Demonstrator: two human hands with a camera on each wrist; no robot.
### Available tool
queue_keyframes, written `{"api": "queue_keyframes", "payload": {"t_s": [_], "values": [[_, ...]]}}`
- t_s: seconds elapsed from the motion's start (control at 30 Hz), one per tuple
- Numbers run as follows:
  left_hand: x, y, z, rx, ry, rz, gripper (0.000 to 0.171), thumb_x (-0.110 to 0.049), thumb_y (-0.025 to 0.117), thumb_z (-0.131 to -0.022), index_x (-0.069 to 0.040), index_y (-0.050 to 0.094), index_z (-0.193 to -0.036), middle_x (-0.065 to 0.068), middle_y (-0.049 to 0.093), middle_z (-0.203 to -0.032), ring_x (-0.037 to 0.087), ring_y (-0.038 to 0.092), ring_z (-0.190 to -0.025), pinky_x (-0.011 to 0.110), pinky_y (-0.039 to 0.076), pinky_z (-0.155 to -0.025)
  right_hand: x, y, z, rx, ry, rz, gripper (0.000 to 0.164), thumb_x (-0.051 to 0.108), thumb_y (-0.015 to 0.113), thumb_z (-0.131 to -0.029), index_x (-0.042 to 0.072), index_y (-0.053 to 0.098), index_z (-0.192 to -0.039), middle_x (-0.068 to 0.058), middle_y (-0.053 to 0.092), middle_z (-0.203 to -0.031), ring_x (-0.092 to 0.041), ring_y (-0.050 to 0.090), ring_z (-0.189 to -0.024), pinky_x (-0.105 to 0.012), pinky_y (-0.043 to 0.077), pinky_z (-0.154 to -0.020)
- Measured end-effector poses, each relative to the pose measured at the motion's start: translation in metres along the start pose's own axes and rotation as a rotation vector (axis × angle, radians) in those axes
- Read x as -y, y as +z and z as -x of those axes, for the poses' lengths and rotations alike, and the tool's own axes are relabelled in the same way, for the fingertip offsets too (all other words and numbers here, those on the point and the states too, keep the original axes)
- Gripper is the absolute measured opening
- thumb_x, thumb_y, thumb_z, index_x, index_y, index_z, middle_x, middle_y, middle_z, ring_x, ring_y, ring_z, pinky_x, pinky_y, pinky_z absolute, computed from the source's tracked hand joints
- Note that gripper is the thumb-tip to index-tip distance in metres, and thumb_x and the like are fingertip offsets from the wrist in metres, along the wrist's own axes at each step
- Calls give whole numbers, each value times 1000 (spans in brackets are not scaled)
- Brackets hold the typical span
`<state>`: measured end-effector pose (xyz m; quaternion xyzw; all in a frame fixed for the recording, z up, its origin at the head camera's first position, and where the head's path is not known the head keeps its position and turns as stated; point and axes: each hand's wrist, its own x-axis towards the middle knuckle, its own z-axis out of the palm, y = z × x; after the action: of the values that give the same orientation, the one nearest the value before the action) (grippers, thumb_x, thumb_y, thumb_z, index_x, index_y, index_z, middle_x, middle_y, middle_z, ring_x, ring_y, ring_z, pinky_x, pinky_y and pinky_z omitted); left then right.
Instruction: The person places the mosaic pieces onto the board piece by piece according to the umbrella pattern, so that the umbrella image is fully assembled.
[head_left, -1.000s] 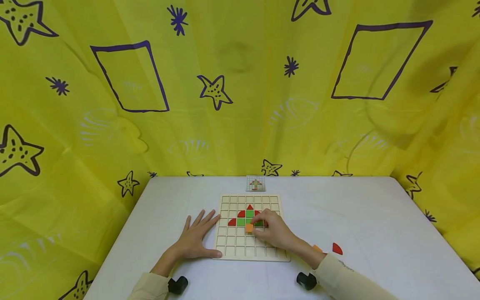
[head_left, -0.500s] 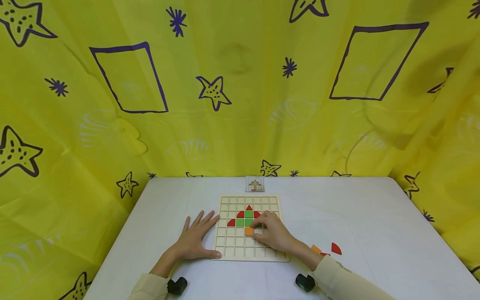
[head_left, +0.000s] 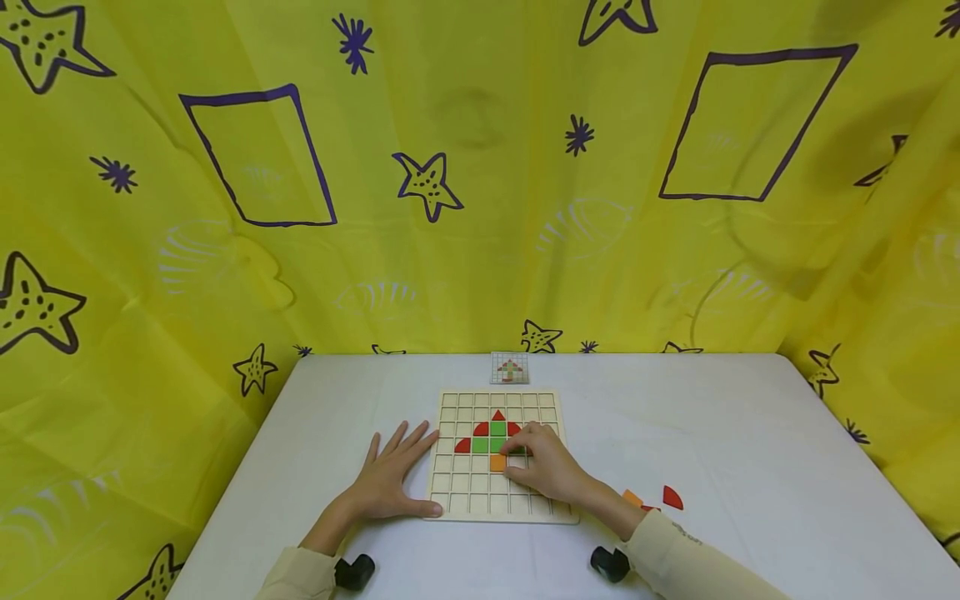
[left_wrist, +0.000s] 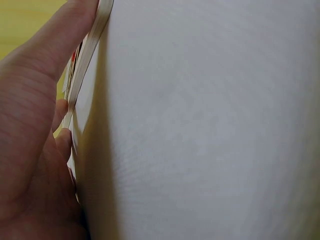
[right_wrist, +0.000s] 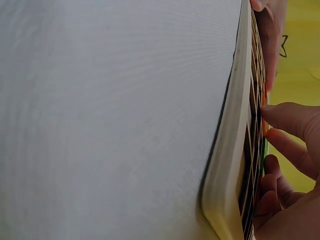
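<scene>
A wooden grid board (head_left: 450, 483) lies on the white table, with green squares (head_left: 481, 445), red curved pieces (head_left: 462, 446) and a red triangle (head_left: 498, 415) set in its cells. Just below the green squares, an orange square tile (head_left: 497, 463) sits in a cell. My right hand (head_left: 551, 465) pinches that tile between thumb (right_wrist: 282, 114) and forefinger; the hand partly covers the pieces on the right. My left hand (head_left: 392, 482) is spread flat at the board's left side, its thumb (left_wrist: 75, 27) on the lower left corner and its fingertips at the left edge.
Behind the board lies a small pattern card (head_left: 510, 367). To the right, near the right forearm, are a red quarter-circle piece (head_left: 672, 497), an orange piece (head_left: 632, 497) and another red piece (head_left: 651, 507), partly hidden. A yellow patterned curtain (head_left: 480, 275) stands behind the table.
The orange tile, held slightly higher over the board a second ago, has come down into its cell under the right hand. The left hand keeps its place.
</scene>
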<state>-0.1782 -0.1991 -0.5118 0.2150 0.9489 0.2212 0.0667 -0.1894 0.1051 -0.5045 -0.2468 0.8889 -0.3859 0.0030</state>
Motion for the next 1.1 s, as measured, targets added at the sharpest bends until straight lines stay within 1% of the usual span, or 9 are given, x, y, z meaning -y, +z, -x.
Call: {"api": "queue_keyframes", "payload": {"t_s": [0.27,0.43,0.53,0.63,0.77,0.87,0.97,1.07,1.1], "values": [[0,1,0,-14,11,12,115,-70,82,-69,-20,37,-161,7,26,-169,42,10,-156,75,-3,-116,-2,-3,2,8,-30,-7,22,10,83,-84,11,77,-105,1,61,-96,-16,44,-89,-30,39,-75],[2,4,0,-33,19,20,114,-72,82,-68,-20,38,-160,9,28,-168,43,12,-156,76,-3,-115,-3,-7,7,35,-42,-45,26,12,82,-86,12,75,-111,-1,59,-97,-18,46,-89,-28,40,-76],[3,6,0,-30,11,21,115,-72,81,-67,-21,38,-160,8,28,-169,43,10,-156,76,-4,-115,-4,-12,10,48,-58,-73,28,13,81,-88,13,74,-115,-3,60,-101,-21,49,-92,-29,43,-77],[5,7,-1,-37,6,29,115,-72,82,-66,-22,39,-160,7,28,-168,42,10,-156,76,-4,-115,-5,-18,13,54,-96,-87,31,14,81,-89,12,73,-119,-4,62,-107,-25,53,-95,-32,48,-81],[11,13,-2,-45,-3,12,117,-77,80,-64,-26,37,-161,2,25,-170,38,8,-157,74,-5,-116,-8,-27,19,48,-147,-90,36,14,81,-89,9,71,-124,-5,65,-116,-28,58,-99,-39,52,-86],[14,17,-3,-57,-3,3,118,-79,78,-64,-29,35,-161,-2,23,-170,35,7,-158,73,-5,-117,-11,-35,23,48,-145,-86,39,15,81,-90,9,70,-126,-5,65,-120,-27,59,-100,-40,53,-88],[15,19,-3,-75,7,12,117,-80,78,-63,-29,36,-161,-3,24,-170,34,8,-158,73,-5,-117,-14,-42,29,44,-132,-64,38,17,81,-90,10,70,-126,-4,65,-120,-26,60,-100,-40,54,-86],[16,18,-3,-74,10,15,118,-81,77,-64,-30,35,-161,-3,24,-170,35,8,-158,73,-5,-117,-17,-49,36,31,-123,-43,37,17,82,-89,11,70,-124,-3,65,-119,-25,59,-99,-39,53,-85],[15,17,-3,-74,16,22,118,-81,77,-64,-29,36,-161,-1,25,-170,36,9,-158,74,-6,-117,-18,-52,38,23,-122,-35,38,17,82,-88,11,70,-123,-2,65,-119,-25,59,-99,-39,54,-85]]}}
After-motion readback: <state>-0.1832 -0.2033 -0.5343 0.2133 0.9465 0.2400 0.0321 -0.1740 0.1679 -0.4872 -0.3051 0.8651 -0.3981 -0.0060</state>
